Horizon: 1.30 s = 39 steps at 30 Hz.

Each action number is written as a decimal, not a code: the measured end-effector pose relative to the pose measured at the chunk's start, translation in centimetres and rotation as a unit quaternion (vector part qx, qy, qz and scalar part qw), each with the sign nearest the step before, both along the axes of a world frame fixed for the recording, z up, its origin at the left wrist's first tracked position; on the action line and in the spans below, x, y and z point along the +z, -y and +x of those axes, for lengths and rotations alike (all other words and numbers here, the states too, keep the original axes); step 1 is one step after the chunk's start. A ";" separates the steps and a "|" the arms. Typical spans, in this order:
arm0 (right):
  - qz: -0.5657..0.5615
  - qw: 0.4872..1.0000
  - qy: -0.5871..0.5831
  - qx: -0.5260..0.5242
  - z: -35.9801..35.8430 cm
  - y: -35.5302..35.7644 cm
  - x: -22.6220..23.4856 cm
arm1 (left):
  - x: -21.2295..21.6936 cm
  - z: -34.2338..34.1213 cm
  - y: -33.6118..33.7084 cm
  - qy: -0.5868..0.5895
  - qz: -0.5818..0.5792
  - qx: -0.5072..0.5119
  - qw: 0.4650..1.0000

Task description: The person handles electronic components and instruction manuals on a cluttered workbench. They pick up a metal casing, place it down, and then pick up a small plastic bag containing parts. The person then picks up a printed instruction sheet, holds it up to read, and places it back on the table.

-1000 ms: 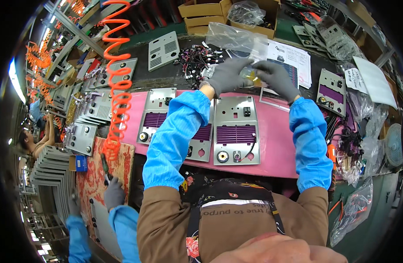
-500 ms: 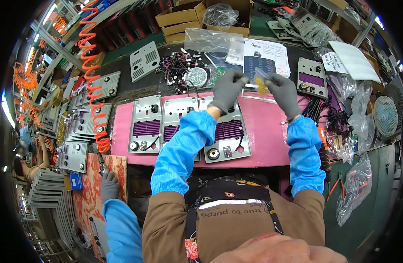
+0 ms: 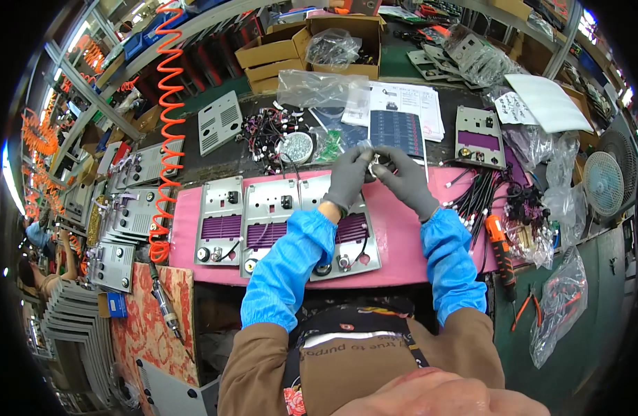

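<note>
Grey-gloved hands, one pair: left hand (image 3: 350,179) and right hand (image 3: 405,182), apart half a second ago, now drawn together above the far edge of the pink mat (image 3: 405,243), near the blue sheet (image 3: 395,125).
Small part (image 3: 375,161), one: silvery, between the hands, pinched by the fingertips of both; kind too small to tell.
Yellow bag, earlier in the right hand: no longer clearly visible.
Bearing on the work, as judged: both hands now serve the small part; neither appears to grip a panel.
Panels (image 3: 220,225), three, side by side on the mat, partly under the left sleeve (image 3: 281,270).
Driver (image 3: 165,305), one: on the red board (image 3: 128,322), the co-worker's glove gone from it.
</note>
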State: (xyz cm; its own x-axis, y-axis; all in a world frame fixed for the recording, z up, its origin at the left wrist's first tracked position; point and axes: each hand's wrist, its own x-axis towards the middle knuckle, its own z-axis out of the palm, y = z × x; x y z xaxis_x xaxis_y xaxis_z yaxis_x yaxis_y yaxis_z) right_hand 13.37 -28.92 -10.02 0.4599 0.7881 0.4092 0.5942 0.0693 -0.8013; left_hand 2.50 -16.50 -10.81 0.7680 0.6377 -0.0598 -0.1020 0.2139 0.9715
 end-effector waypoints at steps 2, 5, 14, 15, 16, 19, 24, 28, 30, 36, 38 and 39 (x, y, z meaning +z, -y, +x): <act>0.068 0.997 -0.032 -0.017 1.7 -0.6 -2.8 | -0.5 0.7 0.7 -0.014 0.002 0.004 1.000; 0.060 0.995 0.063 -0.044 1.9 -1.1 -3.7 | -0.6 0.1 0.6 -0.004 0.049 -0.010 0.999; 0.107 0.973 0.173 -0.111 0.0 -0.9 -4.5 | -1.3 -0.6 0.7 -0.006 0.090 0.037 0.995; 0.134 0.970 0.179 -0.095 -0.1 -1.1 -4.7 | -1.6 -0.6 0.7 -0.005 0.052 0.050 0.997; 0.127 0.972 0.177 -0.090 -0.3 -1.1 -4.7 | -1.7 -0.5 0.8 0.000 0.043 0.056 0.997; 0.107 0.978 0.163 -0.071 -0.7 -0.9 -4.5 | -2.1 -0.6 0.9 0.020 0.037 0.065 0.997; 0.065 0.986 0.119 -0.094 -0.3 -1.1 -4.6 | -0.9 -0.3 0.5 -0.019 0.026 0.001 0.999; 0.092 0.981 0.125 -0.120 0.6 -1.5 -5.6 | -0.1 0.2 -0.9 -0.041 0.008 -0.087 0.995; 0.098 0.981 0.115 -0.124 1.0 -1.5 -5.8 | -0.2 0.5 -1.2 -0.038 0.021 -0.116 0.992; 0.113 0.987 0.044 -0.107 0.4 -1.4 -5.7 | -2.0 0.1 -2.4 -0.013 0.030 -0.151 0.988; 0.102 0.991 -0.017 -0.083 0.4 -1.3 -5.5 | -1.5 -0.1 -2.2 -0.016 0.034 -0.145 0.989; 0.101 0.991 -0.040 -0.082 0.6 -1.2 -6.0 | -1.7 0.0 -2.2 -0.015 0.039 -0.152 0.987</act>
